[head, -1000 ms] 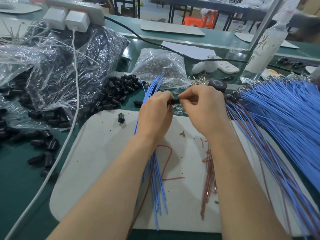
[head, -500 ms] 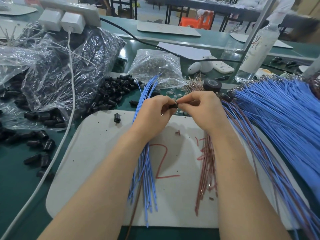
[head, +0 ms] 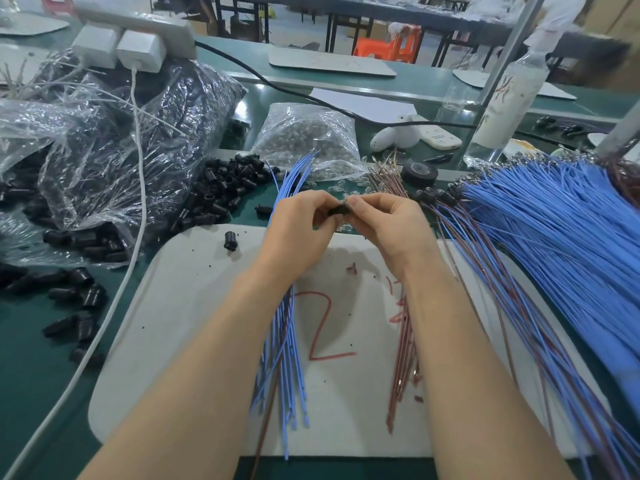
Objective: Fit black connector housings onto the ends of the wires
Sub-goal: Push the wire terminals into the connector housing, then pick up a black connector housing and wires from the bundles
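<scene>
Black plastic at dead centre: one small black plastic connector housing [head: 337, 211] sits pinched between two sets of fingertips, just above the middle of the frame. The left hand [head: 298, 223] has thumb and curled fingers clamped on its left end. The right hand [head: 388, 223] meets it from the other side, fingertips bunched tight on the right end. Whether a wire end sits under those fingers, I cannot tell.

A loose bundle of thin blue wires [head: 287, 358] runs behind the left hand, fanning out toward the top and trailing down toward the bottom edge. Beside it, under the right forearm, lies a bundle of thin brown wires [head: 403, 358].

Both bundles lie on a white rounded work mat [head: 180, 323] with a red hand-drawn "2" [head: 322, 327] between them. A lone black housing [head: 230, 240] stands near the mat's upper left corner.

Further out, a heap of loose black housings [head: 225, 188] lies at centre left, against a big crumpled clear plastic bag [head: 121, 150]. A thick sheaf of long blue wires [head: 571, 237] fills the right side, and a roll of black tape [head: 419, 173] lies just above the right hand.
</scene>
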The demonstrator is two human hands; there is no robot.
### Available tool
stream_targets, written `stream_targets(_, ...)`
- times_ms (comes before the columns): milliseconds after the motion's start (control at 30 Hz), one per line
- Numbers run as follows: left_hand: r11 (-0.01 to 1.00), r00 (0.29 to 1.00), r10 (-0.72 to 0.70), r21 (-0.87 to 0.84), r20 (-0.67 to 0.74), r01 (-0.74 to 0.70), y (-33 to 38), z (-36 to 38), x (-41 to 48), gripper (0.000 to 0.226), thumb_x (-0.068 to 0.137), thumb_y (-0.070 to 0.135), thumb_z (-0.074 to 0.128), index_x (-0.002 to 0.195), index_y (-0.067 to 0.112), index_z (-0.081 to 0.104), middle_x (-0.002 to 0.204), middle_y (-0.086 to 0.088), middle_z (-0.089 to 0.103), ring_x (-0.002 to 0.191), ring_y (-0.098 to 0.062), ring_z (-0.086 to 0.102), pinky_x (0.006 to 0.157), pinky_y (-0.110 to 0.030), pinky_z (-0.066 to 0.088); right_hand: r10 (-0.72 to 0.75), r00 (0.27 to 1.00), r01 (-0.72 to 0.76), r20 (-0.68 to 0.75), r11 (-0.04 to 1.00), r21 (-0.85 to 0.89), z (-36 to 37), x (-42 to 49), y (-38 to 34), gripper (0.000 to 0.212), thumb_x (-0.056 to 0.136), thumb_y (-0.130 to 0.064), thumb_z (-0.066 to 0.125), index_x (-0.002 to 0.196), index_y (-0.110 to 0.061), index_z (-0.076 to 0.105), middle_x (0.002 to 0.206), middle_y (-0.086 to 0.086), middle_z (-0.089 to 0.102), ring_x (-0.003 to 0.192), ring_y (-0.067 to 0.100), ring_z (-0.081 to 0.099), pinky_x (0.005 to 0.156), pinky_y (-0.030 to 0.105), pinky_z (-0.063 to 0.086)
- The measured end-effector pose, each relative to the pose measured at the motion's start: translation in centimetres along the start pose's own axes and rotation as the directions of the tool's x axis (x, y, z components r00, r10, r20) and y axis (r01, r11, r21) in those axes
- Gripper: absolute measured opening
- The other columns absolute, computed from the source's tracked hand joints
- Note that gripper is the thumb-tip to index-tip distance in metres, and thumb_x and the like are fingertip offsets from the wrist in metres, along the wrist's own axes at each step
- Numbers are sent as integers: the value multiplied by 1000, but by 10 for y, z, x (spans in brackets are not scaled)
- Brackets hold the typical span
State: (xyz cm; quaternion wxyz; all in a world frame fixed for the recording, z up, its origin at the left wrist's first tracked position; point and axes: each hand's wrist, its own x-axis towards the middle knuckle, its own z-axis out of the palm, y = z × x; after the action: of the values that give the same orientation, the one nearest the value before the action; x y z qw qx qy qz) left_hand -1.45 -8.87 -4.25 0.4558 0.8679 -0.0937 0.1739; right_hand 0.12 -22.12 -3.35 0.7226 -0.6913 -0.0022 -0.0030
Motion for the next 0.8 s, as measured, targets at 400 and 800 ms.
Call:
stream_targets(400,934,949,-39,-350,-312,-77,76,-41,39,17,90,25,62,100,11,66,82,9,68,72,2,62,70,-12,49,91,888,-231,451,936,265,8,-33,-50,40,103,-30,32,99,-5,63,61,3,56,57,17,61,59,27,55)
stream_targets(800,677,904,-410,-704,-119,214,133,81,68,15,88,23,66,88,12,57,96,-10,66,80,-17,59,88,-36,52,-82,949,-73,-305,882,-465,-134,-82,-67,22,98,-28,48,86,-13,59,58,-1,60,43,10,57,45,26,48)
